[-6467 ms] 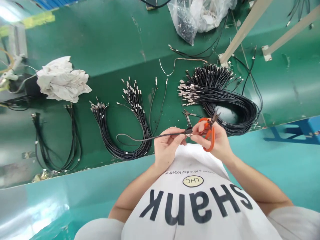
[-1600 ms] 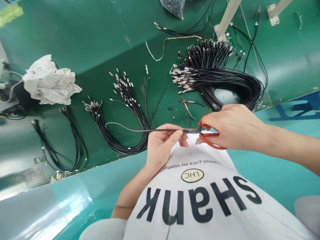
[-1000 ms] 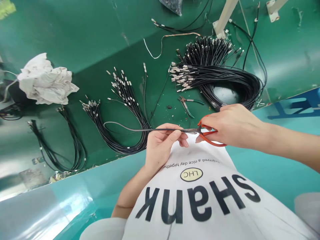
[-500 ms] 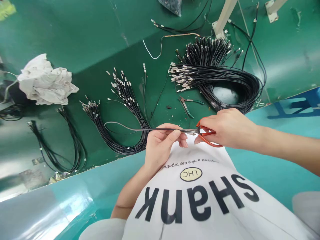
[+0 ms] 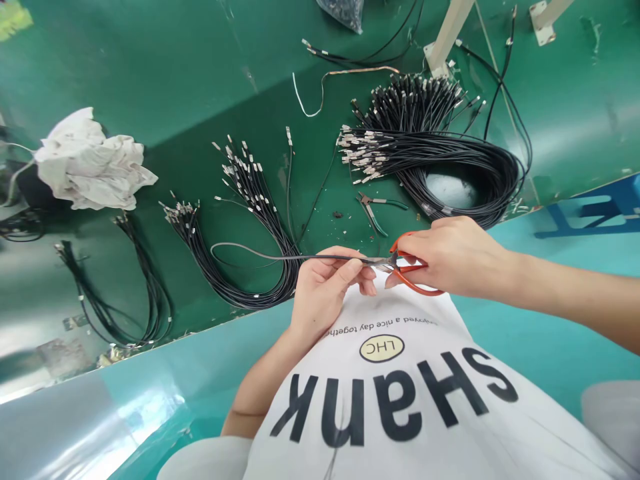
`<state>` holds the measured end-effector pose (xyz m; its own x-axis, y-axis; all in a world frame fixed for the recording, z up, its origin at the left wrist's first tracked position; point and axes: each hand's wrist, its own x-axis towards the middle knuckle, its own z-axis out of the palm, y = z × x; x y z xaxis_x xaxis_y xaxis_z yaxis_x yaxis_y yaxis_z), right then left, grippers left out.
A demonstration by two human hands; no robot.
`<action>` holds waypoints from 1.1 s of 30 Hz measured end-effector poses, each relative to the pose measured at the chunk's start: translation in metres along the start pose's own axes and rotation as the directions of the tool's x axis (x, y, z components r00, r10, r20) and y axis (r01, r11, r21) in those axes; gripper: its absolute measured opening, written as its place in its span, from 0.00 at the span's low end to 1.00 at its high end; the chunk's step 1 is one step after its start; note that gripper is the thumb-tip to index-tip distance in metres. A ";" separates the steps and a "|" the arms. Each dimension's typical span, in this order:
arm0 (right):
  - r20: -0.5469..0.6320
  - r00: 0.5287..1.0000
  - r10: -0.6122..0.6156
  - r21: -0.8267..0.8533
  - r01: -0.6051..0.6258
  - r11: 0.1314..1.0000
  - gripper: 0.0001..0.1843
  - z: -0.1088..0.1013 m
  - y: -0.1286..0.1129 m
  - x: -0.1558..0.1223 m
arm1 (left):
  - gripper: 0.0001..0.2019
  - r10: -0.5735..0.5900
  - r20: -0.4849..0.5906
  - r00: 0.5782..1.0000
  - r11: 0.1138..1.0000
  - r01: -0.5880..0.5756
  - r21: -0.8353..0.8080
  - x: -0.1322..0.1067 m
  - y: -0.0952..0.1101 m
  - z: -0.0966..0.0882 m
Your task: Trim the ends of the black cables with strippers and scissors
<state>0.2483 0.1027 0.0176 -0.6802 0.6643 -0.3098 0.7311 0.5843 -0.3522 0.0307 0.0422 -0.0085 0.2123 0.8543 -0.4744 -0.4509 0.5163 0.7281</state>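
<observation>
Between thumb and fingers, my left hand [image 5: 330, 277] pinches a thin black cable [image 5: 260, 255] near its end. From there the cable loops away to the left over a bundle of cables. My right hand [image 5: 445, 257] grips orange-handled scissors [image 5: 423, 289], with fingers inside the handle loops. The scissor blades point left and meet the cable end at my left fingertips. Whether the blades touch the wire itself is too small to tell. Both hands are above my lap, in front of the table edge.
A bent cable bundle [image 5: 265, 293] lies left of my hands, with a smaller one [image 5: 150, 300] farther left. Green-handled pliers [image 5: 373, 212] rest beyond the scissors. At the right is a large cable coil [image 5: 500, 167] by a table post [image 5: 450, 33]. A white cloth [image 5: 95, 163] lies at left.
The scissors and my right hand have shifted slightly left, nearer my left fingers. My left hand holds the cable almost as before.
</observation>
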 end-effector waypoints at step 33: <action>0.072 0.995 0.063 0.290 -0.081 0.954 0.24 -0.007 0.006 -0.004 | 0.04 -0.050 -0.013 0.999 0.999 0.049 -0.012 -0.002 0.006 0.004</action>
<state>0.2556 0.1070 0.0229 -0.6351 0.6646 -0.3937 0.7368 0.3682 -0.5670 0.0311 0.0436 -0.0017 0.2230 0.8268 -0.5163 -0.4502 0.5571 0.6978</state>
